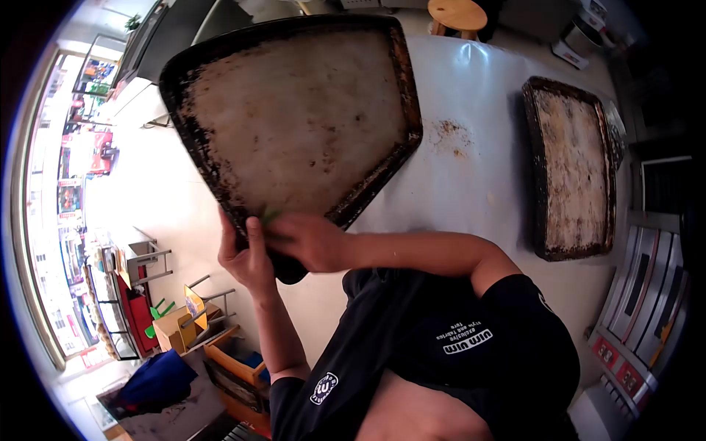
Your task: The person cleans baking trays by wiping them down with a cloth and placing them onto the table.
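Note:
A dark-rimmed baking tray (294, 125) is tilted up in front of me, its flat inside worn and stained with brown and black residue. My left hand (250, 253) grips its near corner, thumb up over the rim. My right hand (312, 239) is at the same corner, closed and smeared by motion. A sliver of something green (272, 214) shows at its fingers, too blurred to name. The corner of the tray is partly hidden behind both hands.
A second stained baking tray (573, 169) lies on the shiny metal table (471, 191) at right. Brown crumbs (450, 136) are scattered between the trays. A wooden stool (457, 16) stands beyond the table. Boxes and chair legs (213, 298) are at lower left.

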Demonstrator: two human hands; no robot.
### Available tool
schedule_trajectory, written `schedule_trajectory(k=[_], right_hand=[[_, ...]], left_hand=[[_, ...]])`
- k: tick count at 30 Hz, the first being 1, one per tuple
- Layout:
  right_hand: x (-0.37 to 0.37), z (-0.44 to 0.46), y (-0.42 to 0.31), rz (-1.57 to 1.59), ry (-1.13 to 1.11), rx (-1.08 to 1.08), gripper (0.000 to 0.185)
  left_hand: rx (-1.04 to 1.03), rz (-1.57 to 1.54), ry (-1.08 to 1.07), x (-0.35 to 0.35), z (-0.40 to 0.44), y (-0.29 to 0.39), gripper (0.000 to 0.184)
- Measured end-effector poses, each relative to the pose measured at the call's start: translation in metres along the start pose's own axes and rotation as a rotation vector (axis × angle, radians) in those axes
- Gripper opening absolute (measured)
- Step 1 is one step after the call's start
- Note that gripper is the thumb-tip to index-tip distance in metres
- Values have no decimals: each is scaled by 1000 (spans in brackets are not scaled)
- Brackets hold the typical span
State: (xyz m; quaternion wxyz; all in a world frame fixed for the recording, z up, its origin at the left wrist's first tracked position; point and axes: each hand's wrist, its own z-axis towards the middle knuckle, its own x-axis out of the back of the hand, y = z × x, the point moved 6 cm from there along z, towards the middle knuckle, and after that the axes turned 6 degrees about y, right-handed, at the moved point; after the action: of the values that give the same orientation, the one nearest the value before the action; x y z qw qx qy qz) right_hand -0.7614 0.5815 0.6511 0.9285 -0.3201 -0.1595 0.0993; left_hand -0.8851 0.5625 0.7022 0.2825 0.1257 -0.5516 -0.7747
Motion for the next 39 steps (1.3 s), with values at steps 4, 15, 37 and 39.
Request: schedule_trajectory(k=[4,15,37,39], right_hand=[[-4,-53,2,-170,-165,199,40],[160,-121,224,-482,40,-633,38],[132,-8,104,-76,311,-262,40],[94,26,67,8,237,-201,42]], left_hand=[[28,91,50,3,4,1,51],[-74,159,93,22,11,-24,53],[-44,80,76,-11,39,6,54],[-38,52,62,-22,40,12,52]])
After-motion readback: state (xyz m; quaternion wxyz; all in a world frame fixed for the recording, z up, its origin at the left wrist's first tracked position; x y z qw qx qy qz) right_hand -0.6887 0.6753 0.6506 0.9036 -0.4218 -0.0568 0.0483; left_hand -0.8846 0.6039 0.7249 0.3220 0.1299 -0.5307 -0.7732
